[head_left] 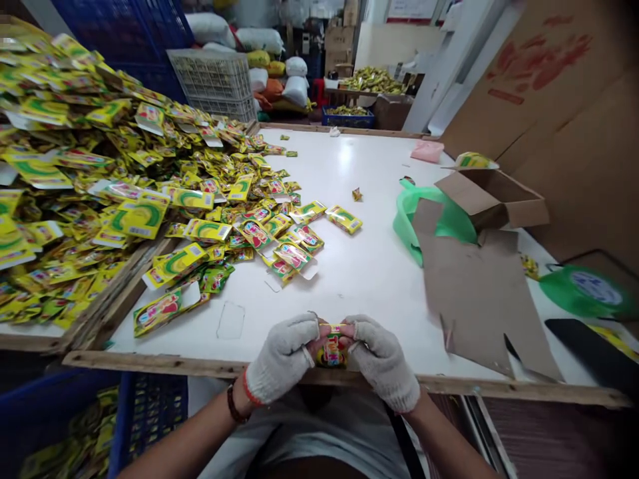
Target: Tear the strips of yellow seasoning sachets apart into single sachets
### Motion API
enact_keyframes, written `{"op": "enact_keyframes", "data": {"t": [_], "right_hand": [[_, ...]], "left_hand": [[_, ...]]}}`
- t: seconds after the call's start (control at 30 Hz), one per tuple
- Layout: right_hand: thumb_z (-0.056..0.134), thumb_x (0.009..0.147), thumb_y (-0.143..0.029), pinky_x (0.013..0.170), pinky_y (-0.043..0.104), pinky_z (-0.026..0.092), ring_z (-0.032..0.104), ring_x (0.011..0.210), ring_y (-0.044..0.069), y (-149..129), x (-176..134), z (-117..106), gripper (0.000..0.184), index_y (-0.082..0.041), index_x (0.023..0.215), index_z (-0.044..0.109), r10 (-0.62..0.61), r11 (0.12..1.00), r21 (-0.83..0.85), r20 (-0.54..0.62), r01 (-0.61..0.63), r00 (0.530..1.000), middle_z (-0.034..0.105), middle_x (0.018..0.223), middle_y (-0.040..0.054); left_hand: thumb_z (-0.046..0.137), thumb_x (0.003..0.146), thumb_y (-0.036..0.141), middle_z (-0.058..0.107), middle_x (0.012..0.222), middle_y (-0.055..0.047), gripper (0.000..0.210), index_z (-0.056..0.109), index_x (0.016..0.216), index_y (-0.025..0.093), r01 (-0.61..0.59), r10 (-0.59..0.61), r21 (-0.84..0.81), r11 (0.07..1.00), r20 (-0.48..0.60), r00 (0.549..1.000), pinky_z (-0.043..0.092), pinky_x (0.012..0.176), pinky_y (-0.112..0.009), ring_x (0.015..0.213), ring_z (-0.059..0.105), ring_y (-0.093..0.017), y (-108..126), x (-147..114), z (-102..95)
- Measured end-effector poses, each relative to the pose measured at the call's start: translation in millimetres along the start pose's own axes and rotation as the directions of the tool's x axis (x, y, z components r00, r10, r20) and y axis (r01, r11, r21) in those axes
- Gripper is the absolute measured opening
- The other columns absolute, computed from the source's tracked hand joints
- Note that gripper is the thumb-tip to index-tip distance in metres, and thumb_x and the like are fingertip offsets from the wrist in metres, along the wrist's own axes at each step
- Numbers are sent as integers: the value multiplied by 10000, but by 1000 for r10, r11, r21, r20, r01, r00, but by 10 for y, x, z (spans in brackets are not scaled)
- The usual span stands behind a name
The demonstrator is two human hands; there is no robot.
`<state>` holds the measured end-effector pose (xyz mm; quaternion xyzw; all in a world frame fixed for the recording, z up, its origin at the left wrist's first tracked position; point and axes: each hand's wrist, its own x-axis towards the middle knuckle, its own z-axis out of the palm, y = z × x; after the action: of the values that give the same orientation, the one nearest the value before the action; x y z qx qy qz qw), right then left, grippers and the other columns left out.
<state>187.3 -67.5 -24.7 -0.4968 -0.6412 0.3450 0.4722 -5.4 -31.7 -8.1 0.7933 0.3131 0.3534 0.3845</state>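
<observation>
Both hands wear white knit gloves with bare fingertips, and they meet at the table's front edge. Between them is a small yellow, green and red printed box [333, 352]. My left hand [287, 352] pinches its upper left corner, and my right hand [379, 356] pinches the upper right one. The box is upright with its printed face toward me. Beyond the hands lie several similar boxes [254, 234], some with white flaps standing out. Left of them a large heap of yellow boxes and small wrapped packets [164, 159] spreads over the table.
On the right stand a green basin [407, 226], a flattened cardboard piece [479, 293] and an open carton [494, 193]. A dark flat object [589, 346] lies at the right edge. A blue crate [152, 412] with packets sits below left. Wooden strips [200, 364] edge the white table [349, 279].
</observation>
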Motion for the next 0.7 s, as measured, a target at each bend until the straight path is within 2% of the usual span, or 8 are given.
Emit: {"op": "enact_keyframes", "data": {"t": [0.13,0.2,0.27,0.37,0.43,0.47,0.6,0.7], "right_hand": [[511,790,-323,615,279,502,579,669,160,-52,256,236,192,-165,863,591,365,930,118,-195,-347,911,632,753,36],[433,823,-355,637,289,503,580,692,163,-220,319,539,250,-166,902,576,407,906,203,-181,-371,895,632,792,45],[393,840,-334,740,300,486,585,786,169,-470,285,910,268,-186,920,602,254,938,200,164,-284,953,644,847,40],[668,635,-313,629,234,508,616,663,163,-802,148,1321,209,-248,835,670,79,946,238,490,-220,868,660,675,-42],[674,626,-288,647,227,509,631,701,170,-861,93,1360,243,-281,869,684,18,954,221,636,-204,771,680,718,-51],[646,653,-269,684,234,506,633,745,175,-830,89,1305,246,-285,896,684,39,961,185,641,-204,766,688,769,-43],[522,720,-190,723,284,506,626,766,179,-461,190,842,256,-202,936,657,308,937,90,246,-338,919,682,815,29],[543,721,-240,737,322,522,626,840,197,-188,291,541,362,-168,1075,543,388,902,246,-96,-356,917,641,974,93]], "left_hand": [[517,818,215,620,1009,-88,209,621,985,144,3,10,265,964,-46,999,453,839,-277,956,566,-182,119,315,-574],[485,796,150,616,1013,-75,252,597,1022,147,-4,38,450,893,-66,997,441,848,-289,936,565,-182,144,555,-891],[458,728,68,604,1032,-66,351,581,1046,156,-79,45,597,798,71,996,426,860,-289,961,550,-187,84,814,-1094],[499,627,47,537,1181,-84,550,507,1160,181,-263,-30,700,663,376,926,366,935,-349,1113,460,-240,-149,1149,-1124],[542,599,70,502,1230,-99,605,477,1187,199,-304,-123,744,595,458,880,311,970,-424,1174,395,-282,-318,1295,-1036],[556,595,82,510,1216,-105,594,485,1171,203,-293,-163,769,569,454,876,293,974,-453,1170,394,-295,-382,1340,-988],[612,575,155,548,1080,-116,485,547,1055,173,-185,-158,785,591,338,928,341,913,-442,1035,470,-298,-423,1307,-829],[638,594,227,548,997,-90,461,534,1038,162,-6,-106,623,782,144,984,414,803,-357,920,508,-249,-314,1065,-629]]}}
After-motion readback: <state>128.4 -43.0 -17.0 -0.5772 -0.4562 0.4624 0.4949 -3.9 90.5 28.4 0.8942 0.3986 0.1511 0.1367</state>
